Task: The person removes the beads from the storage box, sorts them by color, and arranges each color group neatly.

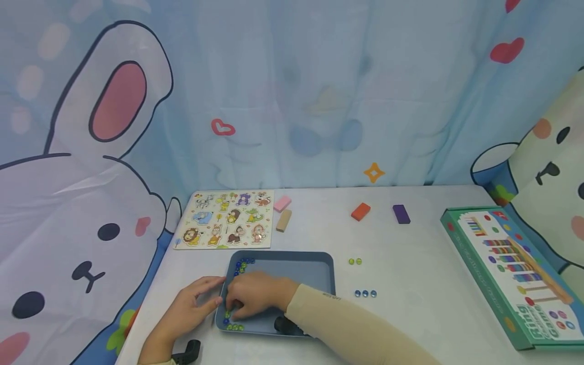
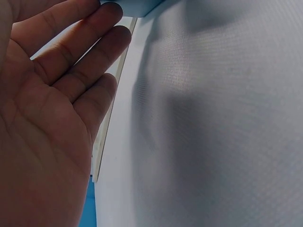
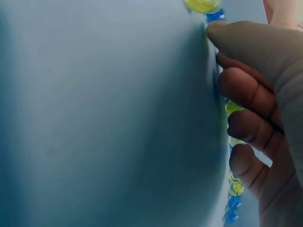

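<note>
A grey-blue tray (image 1: 296, 274) lies on the white table, with blue marbles (image 1: 238, 272) and yellow-green marbles (image 1: 234, 327) lined along its left side and corners. Over that left side reaches my right hand (image 1: 257, 294), fingers curled and pointing down. In the right wrist view its thumb tip is beside a blue marble (image 3: 216, 15), with a yellow-green marble (image 3: 202, 4) beyond; whether anything sits between thumb and index finger is hidden. My left hand (image 1: 189, 306) rests at the tray's left edge, its fingers (image 2: 102, 52) loosely extended and holding nothing.
Right of the tray lie two yellow-green marbles (image 1: 355, 261) and three pale blue marbles (image 1: 365, 293). Behind it are an animal puzzle board (image 1: 225, 220) and pink (image 1: 282, 203), tan (image 1: 284, 221), orange (image 1: 360, 212) and purple (image 1: 401, 214) blocks. A green-edged game box (image 1: 515, 274) lies far right.
</note>
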The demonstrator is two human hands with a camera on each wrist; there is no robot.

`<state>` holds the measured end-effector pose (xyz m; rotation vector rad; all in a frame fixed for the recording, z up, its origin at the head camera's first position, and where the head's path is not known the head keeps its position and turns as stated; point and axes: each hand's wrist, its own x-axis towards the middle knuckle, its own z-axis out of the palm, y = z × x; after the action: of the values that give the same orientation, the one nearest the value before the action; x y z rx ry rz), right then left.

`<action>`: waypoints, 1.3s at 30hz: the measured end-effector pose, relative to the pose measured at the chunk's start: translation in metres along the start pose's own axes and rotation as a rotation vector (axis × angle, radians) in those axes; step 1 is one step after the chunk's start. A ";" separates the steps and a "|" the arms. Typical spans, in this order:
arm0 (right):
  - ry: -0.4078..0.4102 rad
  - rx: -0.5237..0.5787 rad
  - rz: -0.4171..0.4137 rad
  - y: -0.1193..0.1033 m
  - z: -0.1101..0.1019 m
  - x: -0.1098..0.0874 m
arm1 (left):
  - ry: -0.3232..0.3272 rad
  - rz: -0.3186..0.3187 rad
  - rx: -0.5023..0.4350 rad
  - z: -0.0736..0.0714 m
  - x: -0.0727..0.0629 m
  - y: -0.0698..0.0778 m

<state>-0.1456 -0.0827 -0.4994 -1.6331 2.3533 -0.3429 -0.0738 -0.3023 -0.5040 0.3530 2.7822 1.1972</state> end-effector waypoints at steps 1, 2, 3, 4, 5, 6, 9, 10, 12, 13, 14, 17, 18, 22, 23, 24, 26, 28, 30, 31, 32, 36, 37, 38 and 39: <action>0.002 -0.004 -0.006 0.000 0.001 0.001 | -0.003 -0.007 -0.004 0.000 0.000 0.000; 0.003 -0.004 -0.012 -0.001 0.002 0.002 | -0.005 -0.014 -0.006 0.000 0.000 0.000; 0.004 -0.005 -0.018 -0.001 0.003 0.003 | -0.007 -0.018 -0.009 0.000 0.000 0.000; 0.004 -0.008 -0.022 -0.001 0.003 0.003 | -0.009 -0.020 -0.012 0.000 0.000 0.000; 0.005 -0.010 -0.026 -0.002 0.004 0.004 | -0.009 -0.018 -0.014 0.000 0.000 0.000; 0.007 -0.012 -0.031 -0.002 0.004 0.004 | -0.007 -0.014 -0.013 0.000 0.000 0.000; 0.010 -0.023 -0.036 -0.004 0.004 0.005 | -0.001 0.004 -0.003 0.000 0.001 -0.001; 0.014 -0.027 -0.038 -0.004 0.004 0.006 | 0.002 0.010 0.001 0.000 0.001 -0.001; 0.019 -0.032 -0.041 -0.005 0.004 0.006 | 0.008 0.018 0.007 0.000 0.001 -0.002; 0.022 -0.035 -0.042 -0.005 0.004 0.006 | 0.010 0.021 0.008 0.000 0.001 -0.002; 0.026 -0.039 -0.043 -0.005 0.003 0.006 | 0.012 0.024 0.008 0.000 0.001 -0.002; 0.033 -0.037 -0.051 -0.006 0.003 0.006 | 0.018 0.026 0.010 -0.001 0.000 -0.002; 0.035 -0.032 -0.053 -0.006 0.003 0.006 | 0.018 0.026 0.010 -0.001 0.000 -0.002; 0.037 -0.022 -0.062 -0.005 0.003 0.005 | 0.014 0.022 0.000 0.000 0.000 0.000; 0.038 -0.019 -0.065 -0.004 0.003 0.005 | 0.012 0.022 -0.001 0.001 -0.001 0.000; 0.042 -0.015 -0.067 -0.003 0.003 0.004 | 0.011 0.023 0.001 0.001 -0.001 0.001; 0.052 -0.008 -0.064 -0.001 0.002 0.000 | 0.011 0.019 0.004 0.002 -0.001 0.002; 0.073 -0.005 -0.051 0.003 -0.002 -0.005 | 0.010 0.012 0.008 0.002 -0.001 0.002; 0.113 -0.006 -0.027 0.008 -0.009 -0.013 | 0.006 0.003 0.007 0.002 -0.001 0.003; 0.138 -0.013 -0.011 0.010 -0.014 -0.018 | 0.003 -0.003 0.008 0.001 -0.001 0.003; 0.163 -0.020 0.003 0.012 -0.019 -0.023 | 0.000 -0.009 0.004 0.001 -0.001 0.003; 0.255 -0.015 0.065 0.022 -0.039 -0.044 | -0.020 -0.027 -0.023 0.000 -0.001 0.003; 0.271 -0.003 0.078 0.024 -0.043 -0.049 | -0.023 -0.029 -0.025 0.000 -0.001 0.003; 0.287 0.010 0.089 0.026 -0.048 -0.055 | -0.024 -0.032 -0.032 0.000 -0.001 0.003; 0.304 0.020 0.101 0.028 -0.052 -0.060 | -0.025 -0.035 -0.033 0.000 -0.001 0.003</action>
<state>-0.1677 -0.0141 -0.4554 -1.5375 2.6289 -0.6314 -0.0721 -0.3011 -0.5017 0.3135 2.7322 1.2208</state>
